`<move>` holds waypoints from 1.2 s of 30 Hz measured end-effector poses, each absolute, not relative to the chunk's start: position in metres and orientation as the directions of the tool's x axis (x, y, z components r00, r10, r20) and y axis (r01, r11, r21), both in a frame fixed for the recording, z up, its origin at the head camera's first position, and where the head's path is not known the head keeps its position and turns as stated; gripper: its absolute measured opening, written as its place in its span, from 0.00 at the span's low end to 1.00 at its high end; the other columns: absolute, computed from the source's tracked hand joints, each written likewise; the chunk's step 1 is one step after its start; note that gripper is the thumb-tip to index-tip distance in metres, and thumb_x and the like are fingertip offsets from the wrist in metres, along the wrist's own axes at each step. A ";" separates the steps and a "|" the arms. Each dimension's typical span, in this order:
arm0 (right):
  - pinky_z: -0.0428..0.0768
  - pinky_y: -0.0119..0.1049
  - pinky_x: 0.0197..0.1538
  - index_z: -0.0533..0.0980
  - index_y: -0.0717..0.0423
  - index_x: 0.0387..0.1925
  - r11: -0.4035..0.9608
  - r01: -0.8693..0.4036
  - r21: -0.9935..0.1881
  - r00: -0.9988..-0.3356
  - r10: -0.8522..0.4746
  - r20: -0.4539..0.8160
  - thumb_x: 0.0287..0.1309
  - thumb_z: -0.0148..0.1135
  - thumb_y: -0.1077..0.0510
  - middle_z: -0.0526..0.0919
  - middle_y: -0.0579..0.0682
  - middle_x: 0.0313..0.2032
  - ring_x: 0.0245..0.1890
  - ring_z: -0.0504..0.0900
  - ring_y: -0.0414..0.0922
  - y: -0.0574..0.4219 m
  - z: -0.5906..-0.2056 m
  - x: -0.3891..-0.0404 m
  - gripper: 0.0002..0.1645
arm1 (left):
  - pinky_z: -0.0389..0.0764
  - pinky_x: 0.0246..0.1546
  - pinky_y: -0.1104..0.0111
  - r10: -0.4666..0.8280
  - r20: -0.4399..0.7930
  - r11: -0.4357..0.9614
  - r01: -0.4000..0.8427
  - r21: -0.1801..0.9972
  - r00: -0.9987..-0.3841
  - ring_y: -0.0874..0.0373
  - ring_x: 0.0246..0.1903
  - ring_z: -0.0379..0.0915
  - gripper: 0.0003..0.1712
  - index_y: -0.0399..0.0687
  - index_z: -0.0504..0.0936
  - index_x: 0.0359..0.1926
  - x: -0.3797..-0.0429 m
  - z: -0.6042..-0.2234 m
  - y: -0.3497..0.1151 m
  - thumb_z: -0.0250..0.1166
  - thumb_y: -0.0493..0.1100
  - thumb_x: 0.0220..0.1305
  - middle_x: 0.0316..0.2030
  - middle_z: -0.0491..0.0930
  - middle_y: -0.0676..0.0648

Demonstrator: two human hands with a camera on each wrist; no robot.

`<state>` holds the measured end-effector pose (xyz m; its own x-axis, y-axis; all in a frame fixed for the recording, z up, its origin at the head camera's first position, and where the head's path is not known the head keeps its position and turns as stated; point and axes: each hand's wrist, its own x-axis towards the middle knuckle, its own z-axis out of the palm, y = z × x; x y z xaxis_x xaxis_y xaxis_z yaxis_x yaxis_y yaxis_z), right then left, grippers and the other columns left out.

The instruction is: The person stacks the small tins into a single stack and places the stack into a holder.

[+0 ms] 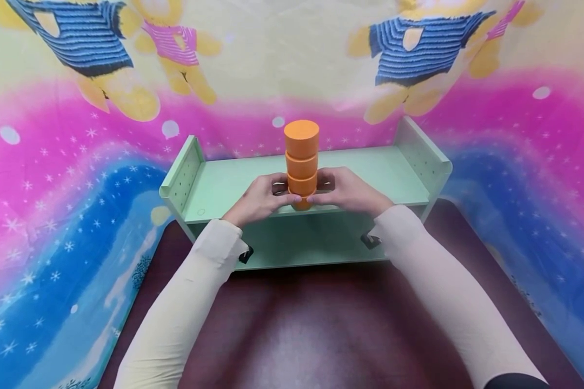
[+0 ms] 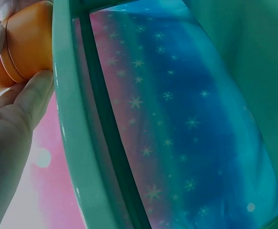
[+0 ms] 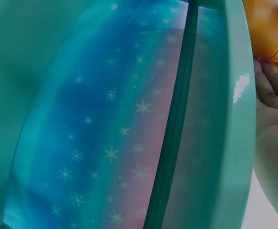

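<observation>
An upright stack of several orange cup-like pieces (image 1: 302, 141) is at the front edge of a pale green shelf's upper board (image 1: 238, 181), near its middle. The flat round top of the highest piece faces up. My left hand (image 1: 264, 198) holds the lower part from the left, its thumb across the front. From the right, my right hand (image 1: 349, 189) grips the same part, thumb tip near the other. Both wrist views show the orange stack (image 2: 31, 40) beside the green board, cut off by the frame. Whether its base touches the board I cannot tell.
The shelf has raised side panels (image 1: 423, 148) and a lower board (image 1: 311, 243). It stands on a dark reddish-brown table (image 1: 297, 324). Behind and beside it hangs a printed cloth (image 1: 282, 59) with bears and snowflakes.
</observation>
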<state>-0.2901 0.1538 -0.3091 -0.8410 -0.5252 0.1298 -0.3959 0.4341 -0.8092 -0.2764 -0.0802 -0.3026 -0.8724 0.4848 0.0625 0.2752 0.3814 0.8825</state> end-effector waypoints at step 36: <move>0.79 0.46 0.59 0.77 0.60 0.58 0.475 -0.396 -0.786 -0.858 -0.497 0.132 0.57 0.74 0.54 0.84 0.52 0.50 0.50 0.81 0.47 0.151 -0.311 -0.308 0.29 | 0.73 0.65 0.59 0.502 -0.003 0.432 0.247 0.867 -0.865 0.51 0.63 0.71 0.31 0.40 0.68 0.70 -0.294 -0.300 -0.076 0.65 0.42 0.70 0.65 0.73 0.43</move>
